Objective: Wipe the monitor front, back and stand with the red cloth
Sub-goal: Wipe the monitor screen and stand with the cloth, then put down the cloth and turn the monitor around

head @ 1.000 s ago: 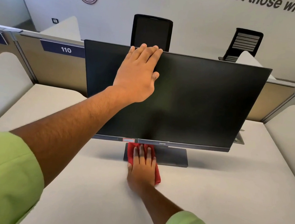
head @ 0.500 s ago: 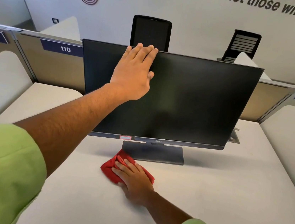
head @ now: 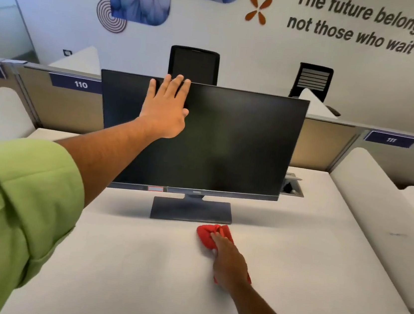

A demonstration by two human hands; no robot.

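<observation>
Left hand (head: 163,115) lies flat on the monitor (head: 228,143) screen, steadying it; right hand (head: 229,262) presses the red cloth (head: 208,235) on the tabletop (head: 135,265) just before the stand (head: 191,211), which likely gets wiped next

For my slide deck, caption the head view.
Left hand steadies monitor top; right hand presses red cloth on desk.
</observation>
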